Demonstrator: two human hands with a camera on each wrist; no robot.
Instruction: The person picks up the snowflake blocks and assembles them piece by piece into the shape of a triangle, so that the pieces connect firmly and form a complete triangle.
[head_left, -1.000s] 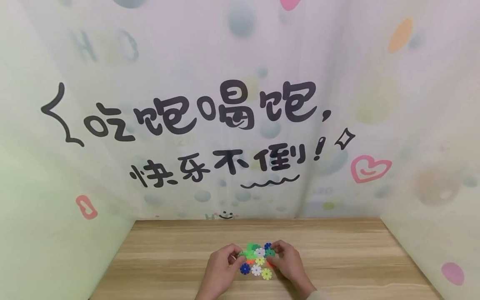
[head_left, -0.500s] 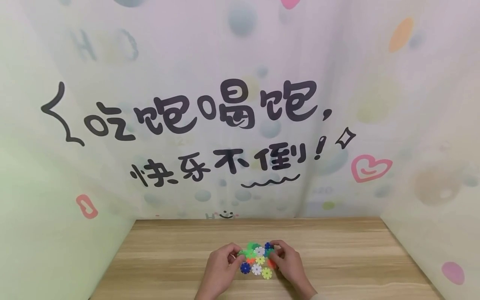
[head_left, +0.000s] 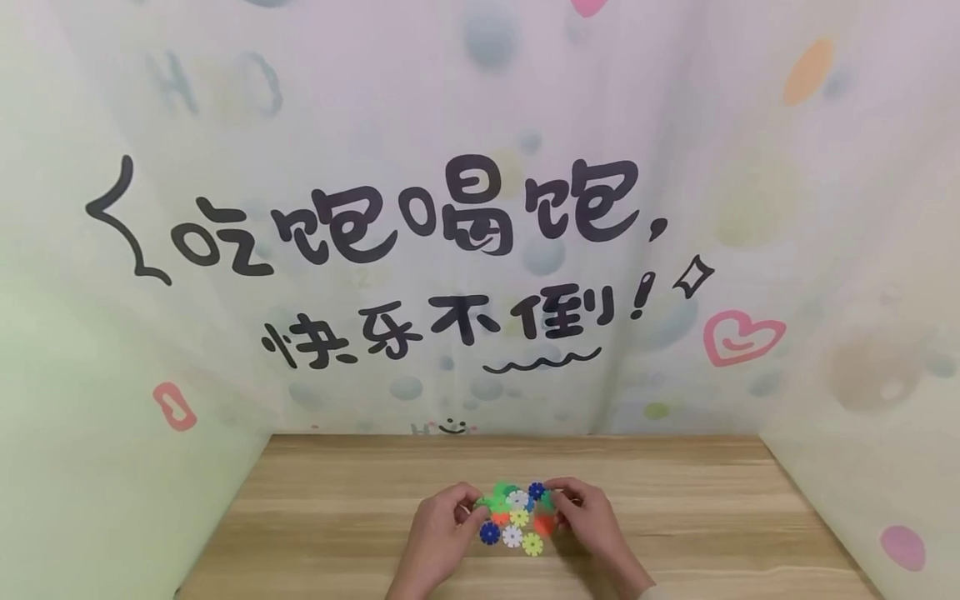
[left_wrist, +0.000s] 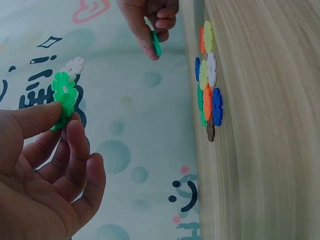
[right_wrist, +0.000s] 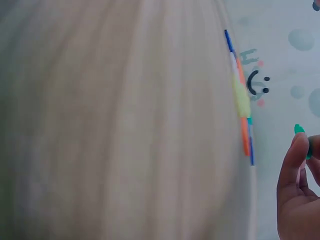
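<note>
Above the loose discs (left_wrist: 207, 102) on the surface (head_left: 337, 500), our left fingers (left_wrist: 76, 150) pinch a green disc (left_wrist: 64, 87) seemingly joined to a white disc (left_wrist: 75, 65); our right fingers (right_wrist: 290, 170) pinch a teal disc (left_wrist: 157, 44). If we push askew, those joined two could spring apart.

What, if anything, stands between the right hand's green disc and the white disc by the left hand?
Nothing visible: open space separates the green disc from the white disc; other discs lie on the table.
</note>
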